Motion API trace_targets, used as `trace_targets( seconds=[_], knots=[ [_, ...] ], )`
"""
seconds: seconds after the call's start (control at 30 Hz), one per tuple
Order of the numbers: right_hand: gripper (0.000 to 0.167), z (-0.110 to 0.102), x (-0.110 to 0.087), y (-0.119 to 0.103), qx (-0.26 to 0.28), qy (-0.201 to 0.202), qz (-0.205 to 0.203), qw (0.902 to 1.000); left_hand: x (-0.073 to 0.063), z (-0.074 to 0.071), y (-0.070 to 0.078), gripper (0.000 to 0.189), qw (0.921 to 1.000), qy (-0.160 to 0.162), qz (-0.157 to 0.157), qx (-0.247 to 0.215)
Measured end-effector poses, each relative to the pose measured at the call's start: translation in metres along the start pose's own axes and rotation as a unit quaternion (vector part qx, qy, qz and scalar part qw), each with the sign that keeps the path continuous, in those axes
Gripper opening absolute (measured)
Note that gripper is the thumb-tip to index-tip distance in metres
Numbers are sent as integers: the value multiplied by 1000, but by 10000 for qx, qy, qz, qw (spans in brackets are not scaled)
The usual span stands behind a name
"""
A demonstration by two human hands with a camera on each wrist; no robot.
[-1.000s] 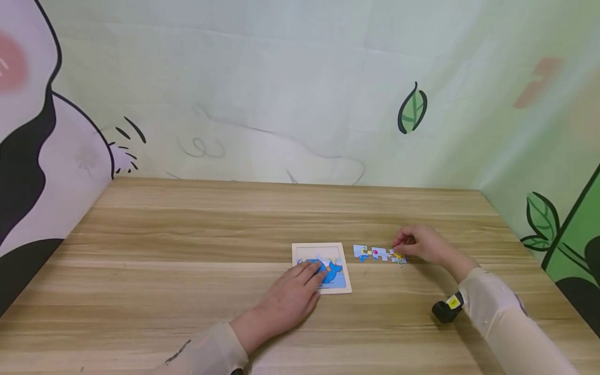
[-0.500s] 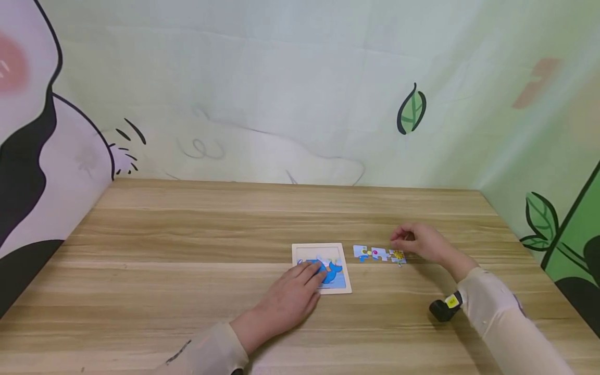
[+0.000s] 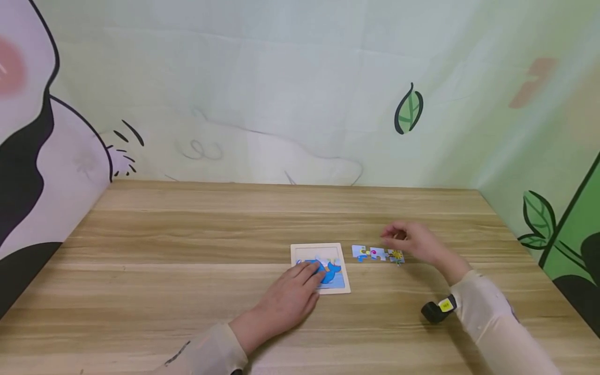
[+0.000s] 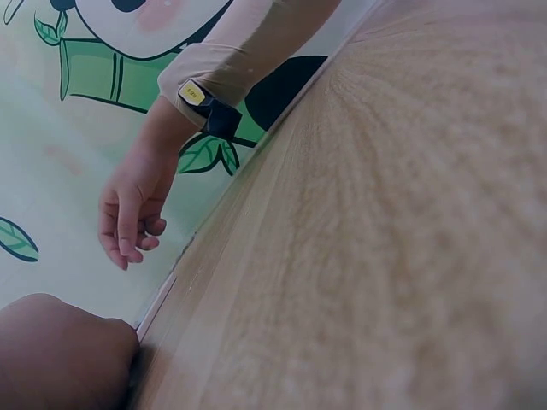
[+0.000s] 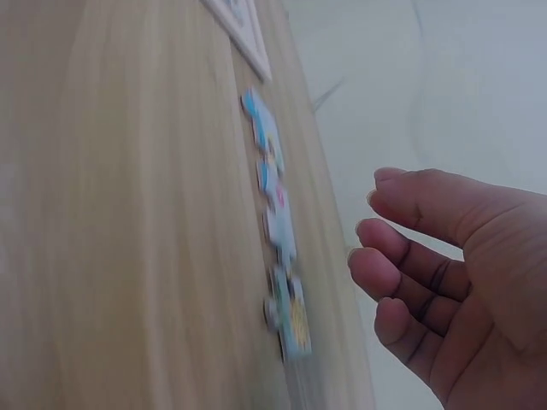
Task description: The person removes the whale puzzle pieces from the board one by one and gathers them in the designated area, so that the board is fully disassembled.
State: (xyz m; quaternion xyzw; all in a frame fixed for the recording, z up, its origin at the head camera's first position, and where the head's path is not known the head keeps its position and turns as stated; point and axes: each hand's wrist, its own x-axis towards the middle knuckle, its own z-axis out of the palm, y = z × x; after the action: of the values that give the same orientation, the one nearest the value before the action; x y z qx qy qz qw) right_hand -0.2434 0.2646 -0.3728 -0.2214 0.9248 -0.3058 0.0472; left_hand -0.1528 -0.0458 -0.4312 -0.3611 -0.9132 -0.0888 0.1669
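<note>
In the head view, a small wooden tray puzzle [image 3: 347,284] with a blue whale picture lies on the table. My left hand [image 3: 283,299] rests on it with fingers extended, covering its lower left part. To its right, three jigsaw pieces lie in a row: a left piece [image 3: 358,252], a middle piece [image 3: 377,254] and a right piece with a yellow sun [image 3: 397,255]. Just above the sun piece hovers my right hand [image 3: 417,244]. The right wrist view shows that hand [image 5: 461,265] loosely curled, nothing between thumb and fingers, apart from the pieces.
The wood-grain table [image 3: 187,229] runs back to a pale fabric wall [image 3: 262,94] with cartoon drawings. A black wrist camera [image 3: 436,312] hangs under the right sleeve, above the tabletop.
My right hand has lifted off the sun piece and moved slightly left, leaving that piece on the table. My left hand has stayed on the puzzle.
</note>
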Motion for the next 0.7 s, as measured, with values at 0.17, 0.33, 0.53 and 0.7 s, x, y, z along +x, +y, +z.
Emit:
trace_targets(
  seconds=[0.17, 0.33, 0.53, 0.7],
  knots=[
    [18, 10, 1, -16, 50, 21, -159, 9999, 0, 1, -1, 39, 9999, 66, -16, -105],
    [15, 23, 2, -30, 197, -72, -386, 9990, 1, 1, -2, 38, 9998, 128, -21, -162],
    [15, 40, 3, -44, 68, -65, -663, 9978, 0, 0, -2, 38, 9999, 109, 10, -36],
    [19, 52, 6, -51, -16, -121, -980, 9951, 0, -2, -1, 39, 9997, -20, 89, 244]
  ],
)
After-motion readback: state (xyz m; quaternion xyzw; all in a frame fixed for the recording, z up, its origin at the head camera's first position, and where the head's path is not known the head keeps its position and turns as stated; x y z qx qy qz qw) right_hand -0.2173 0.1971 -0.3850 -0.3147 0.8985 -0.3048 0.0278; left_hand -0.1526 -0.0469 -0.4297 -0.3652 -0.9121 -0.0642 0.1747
